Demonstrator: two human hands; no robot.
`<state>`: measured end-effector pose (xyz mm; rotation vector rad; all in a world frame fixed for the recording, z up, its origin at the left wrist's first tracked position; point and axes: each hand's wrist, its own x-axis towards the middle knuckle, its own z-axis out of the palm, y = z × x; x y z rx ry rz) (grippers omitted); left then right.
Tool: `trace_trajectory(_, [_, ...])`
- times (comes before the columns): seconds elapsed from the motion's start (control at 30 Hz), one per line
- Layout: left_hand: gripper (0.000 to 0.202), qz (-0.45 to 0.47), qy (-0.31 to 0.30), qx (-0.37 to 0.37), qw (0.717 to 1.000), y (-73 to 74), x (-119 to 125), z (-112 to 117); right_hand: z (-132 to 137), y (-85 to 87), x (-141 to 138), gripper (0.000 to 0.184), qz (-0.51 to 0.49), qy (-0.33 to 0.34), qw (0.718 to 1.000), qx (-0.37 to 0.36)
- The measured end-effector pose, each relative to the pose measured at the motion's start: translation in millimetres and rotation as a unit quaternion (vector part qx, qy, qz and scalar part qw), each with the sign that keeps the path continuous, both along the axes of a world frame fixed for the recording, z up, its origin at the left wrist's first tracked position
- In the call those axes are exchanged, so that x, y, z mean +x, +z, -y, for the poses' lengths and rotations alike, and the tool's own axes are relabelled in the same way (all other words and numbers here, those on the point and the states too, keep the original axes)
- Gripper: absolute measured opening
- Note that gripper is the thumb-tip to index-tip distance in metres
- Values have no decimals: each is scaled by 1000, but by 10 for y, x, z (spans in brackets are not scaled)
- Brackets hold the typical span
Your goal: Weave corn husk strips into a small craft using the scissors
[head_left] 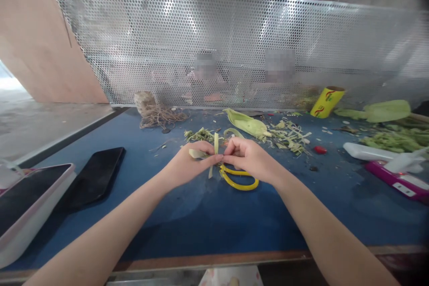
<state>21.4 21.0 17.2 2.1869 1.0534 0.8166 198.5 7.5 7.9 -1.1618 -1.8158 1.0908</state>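
My left hand [189, 163] is closed around a pale green strip of corn husk [216, 142], whose ends stick up, left and down from the fingers. Against my left thumb tip, the fingers of my right hand [246, 156] pinch together at the same strip; the exact grip point is hidden behind them. Just under both hands, yellow-handled scissors [241, 186] lie on the blue table [201, 228], their blades out of sight. Beyond the fingers rests a whole green corn husk [246, 123], with shredded husk [291, 136] to its right and a small green bundle [201, 135] to its left.
Left are a black phone [98, 174] and a white-edged device [33, 201]. Brown twine [161, 116] lies at the back left. A yellow tube [326, 102] stands before the perforated metal screen [150, 44]. A purple power strip [395, 181] sits right. People are blurred beyond the screen.
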Motion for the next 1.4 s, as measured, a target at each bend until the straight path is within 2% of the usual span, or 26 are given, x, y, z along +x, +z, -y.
trace_trajectory(0.27, [16,17,-90,-27,995,-2,-40,19,45,123,145,17,43,45,998,22])
trace_trajectory(0.4, [15,-1,-103,-42,994,-6,-61,26,32,134,216,17,72,51,996,23])
trace_trajectory(0.57, [13,-19,-93,-40,995,4,-77,4,-42,89,272,16,95,47,994,7])
trace_trajectory(0.67, [16,-18,-82,-68,994,4,-84,-4,-38,95,245,10,95,99,990,34])
trace_trajectory(0.77, [17,-14,-52,-85,995,-27,-86,-15,-13,97,197,19,82,133,986,55])
trace_trajectory(0.83, [27,26,-41,-97,994,-60,-84,-25,-13,66,161,23,89,113,987,69])
trace_trajectory(0.9, [34,33,-27,-79,996,-81,-81,-35,-34,14,121,24,95,86,990,67])
trace_trajectory(0.97, [34,-12,1,-15,1000,-76,-80,-40,-63,-39,78,23,76,74,993,46])
trace_trajectory(1.07, [34,-95,53,78,991,-20,-87,-44,-89,-79,22,19,42,61,997,39])
trace_trajectory(1.23, [32,-106,53,21,993,56,-94,-45,-65,-66,-11,15,32,31,996,81])
trace_trajectory(1.4, [28,-93,44,29,994,37,-83,-37,-61,-148,-66,19,1,48,998,51])
